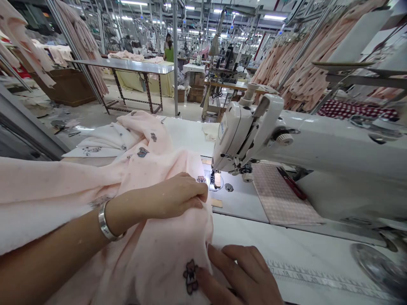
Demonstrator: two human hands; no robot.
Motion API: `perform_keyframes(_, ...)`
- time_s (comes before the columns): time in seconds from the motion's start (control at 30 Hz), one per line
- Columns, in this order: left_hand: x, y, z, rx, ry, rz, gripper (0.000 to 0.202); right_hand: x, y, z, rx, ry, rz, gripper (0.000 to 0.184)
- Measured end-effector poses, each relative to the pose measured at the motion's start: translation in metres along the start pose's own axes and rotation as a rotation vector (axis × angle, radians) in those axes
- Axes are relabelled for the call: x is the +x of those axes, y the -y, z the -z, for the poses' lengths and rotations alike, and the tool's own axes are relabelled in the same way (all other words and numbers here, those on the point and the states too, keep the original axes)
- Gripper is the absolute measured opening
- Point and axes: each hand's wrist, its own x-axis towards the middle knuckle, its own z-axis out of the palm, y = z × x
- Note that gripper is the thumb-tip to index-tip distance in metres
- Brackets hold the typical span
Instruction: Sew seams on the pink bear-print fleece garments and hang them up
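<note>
Pink fleece fabric (171, 237) printed with small bears spreads over the left of the sewing table and across my left forearm's side. My left hand (178, 195), with a silver bracelet at its wrist, is closed on the fabric close to its right edge. Nearer to me, my right hand (238, 275) pinches that same edge between thumb and index finger, beside a printed bear. Just right of the fabric stands a white sewing machine (241, 131); its lit needle area (217, 180) is close to the fabric's edge, a little beyond my left hand.
Red-handled scissors (292, 184) lie on a pink checked cloth (280, 195) under the machine arm. A measuring tape strip (311, 277) runs along the table front. The handwheel (375, 267) is at right. Pink garments (295, 72) hang behind; a person (168, 51) is far off.
</note>
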Motion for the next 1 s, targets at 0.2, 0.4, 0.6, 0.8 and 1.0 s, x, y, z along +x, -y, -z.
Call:
perform_keyframes(0.2,0.008,0.002,-0.012,0.108,-0.018,-0.044,0.01,-0.004,0.002,-0.01,0.03,0.085,-0.103,0.017)
perform_keyframes(0.4,0.013,0.004,-0.022,0.249,-0.065,0.025,0.006,-0.008,-0.007,-0.016,0.031,0.063,-0.109,0.026)
perform_keyframes(0.6,0.025,0.0,-0.033,0.373,-0.074,0.081,0.01,-0.017,-0.011,-0.013,0.057,0.12,-0.147,0.023)
perform_keyframes(0.8,0.034,-0.009,-0.04,0.459,-0.151,0.138,0.008,-0.016,-0.018,-0.01,0.064,0.166,-0.188,0.021)
perform_keyframes(1.0,0.007,-0.031,-0.07,0.422,-0.094,0.112,0.012,-0.006,-0.031,-0.001,0.148,0.264,-0.055,0.02)
